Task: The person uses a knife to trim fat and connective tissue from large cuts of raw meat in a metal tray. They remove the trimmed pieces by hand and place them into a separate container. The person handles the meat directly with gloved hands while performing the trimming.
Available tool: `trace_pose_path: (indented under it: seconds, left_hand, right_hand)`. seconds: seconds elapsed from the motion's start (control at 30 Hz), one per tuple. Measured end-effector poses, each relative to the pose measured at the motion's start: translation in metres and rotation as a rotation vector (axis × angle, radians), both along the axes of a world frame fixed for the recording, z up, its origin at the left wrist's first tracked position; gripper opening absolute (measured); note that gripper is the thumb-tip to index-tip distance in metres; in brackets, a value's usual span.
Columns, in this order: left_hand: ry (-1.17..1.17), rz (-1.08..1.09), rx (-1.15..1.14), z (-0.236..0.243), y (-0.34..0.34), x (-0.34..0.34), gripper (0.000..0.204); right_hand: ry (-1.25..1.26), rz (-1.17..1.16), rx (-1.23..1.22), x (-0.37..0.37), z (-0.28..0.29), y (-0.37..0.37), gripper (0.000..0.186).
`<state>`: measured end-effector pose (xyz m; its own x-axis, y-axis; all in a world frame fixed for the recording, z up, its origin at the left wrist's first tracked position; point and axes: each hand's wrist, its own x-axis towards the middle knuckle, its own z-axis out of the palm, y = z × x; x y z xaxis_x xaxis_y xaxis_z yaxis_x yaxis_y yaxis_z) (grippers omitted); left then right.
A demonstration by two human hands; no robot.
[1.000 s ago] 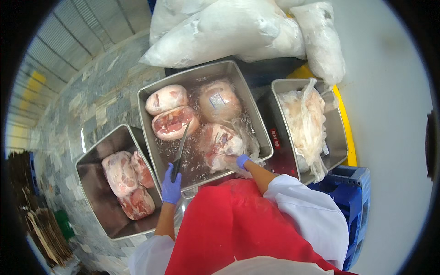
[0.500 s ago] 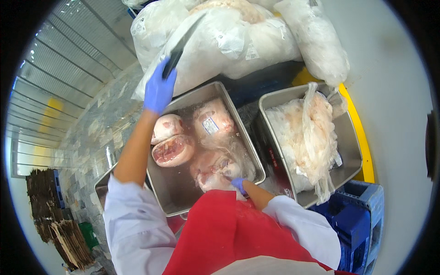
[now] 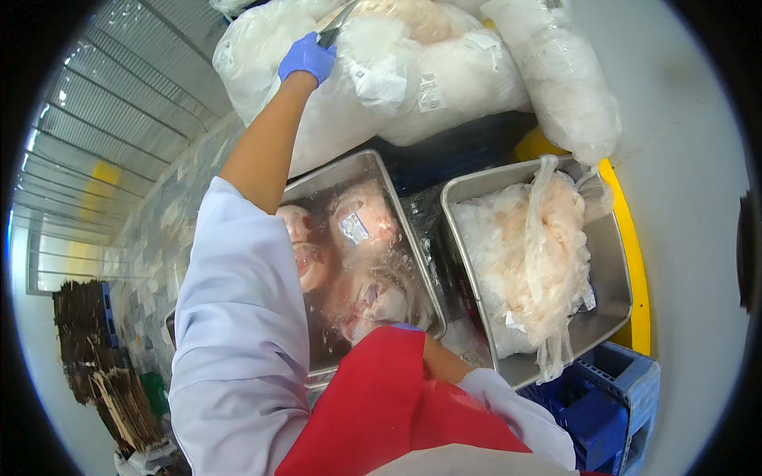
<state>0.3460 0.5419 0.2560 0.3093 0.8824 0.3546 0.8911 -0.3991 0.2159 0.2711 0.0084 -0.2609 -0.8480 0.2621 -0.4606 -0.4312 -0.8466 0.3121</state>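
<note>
Because my left sleeve [image 3: 238, 317] blocks part of metal tub [image 3: 426, 278], could misjudge two meat pieces [image 3: 313, 267] behind it. Left hand [image 3: 308, 59] grips knife [image 3: 339, 22] over white plastic bags [image 3: 373, 111]; careless swing could slit film. Wet meat lump [image 3: 375, 305] lies in tub by near side, right hand [image 3: 407, 326] at its edge, mostly hidden by red apron [image 3: 365, 397]: cannot tell whether fingers clutch it. Weak hold might let slick lump slide, splashing me. Loose wrapping [image 3: 548, 230] in right-side bin [image 3: 609, 285] could snag cuff.
</note>
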Motion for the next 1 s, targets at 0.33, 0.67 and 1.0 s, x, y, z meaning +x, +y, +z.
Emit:
trace_pose_path:
  seconds: [0.33, 0.67, 1.0]
  left_hand:
    - [-0.467, -0.14, 0.568, -0.008, -0.039, -0.121, 0.027]
    - [-0.075, 0.075, -1.01, -0.377, -0.409, -0.334, 0.091]
    - [-0.217, 0.396, -1.296, -0.425, -0.488, -0.194, 0.113]
  right_hand:
    - [-1.293, 0.6, 1.021, 0.031, -0.034, 0.009, 0.036]
    - [-1.427, 1.387, 1.743, 0.085, 0.101, 0.033, 0.032]
    - [-1.558, 1.109, 1.042, 0.093, 0.148, 0.042, 0.031]
